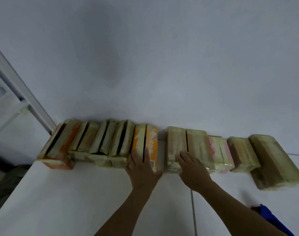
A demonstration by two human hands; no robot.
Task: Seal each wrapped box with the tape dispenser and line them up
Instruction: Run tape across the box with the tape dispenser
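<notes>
The pale wall (145, 65) is filling the far half of the view, and the white table (77, 201) is spreading out below it, with a white frame (17, 92) slanting down at the far left. A row of wrapped boxes (97, 142) is running left to right along the table's far edge, against the wall. Each one is lying with its long axis pointing near to far. The biggest box (278, 162) is sitting at the right end, skewed and reaching nearer than the others.

The row is breaking in the middle: a strip of bare table is showing between the orange box (152, 143) and the pale box (175, 142) to its right. The hands are working on either side of that gap. The left hand (142, 166) is pressing with straight fingers on the near end of the orange box, gripping nothing. The right hand (193, 167) is resting with spread, flat fingers across the near end of the pale box and its neighbour, also holding nothing.

Closing the gap is likely calling for a sideways slide, across the boxes' long axes.

A blue object (271, 218) is lying at the near right, too blurred to identify as the dispenser.
</notes>
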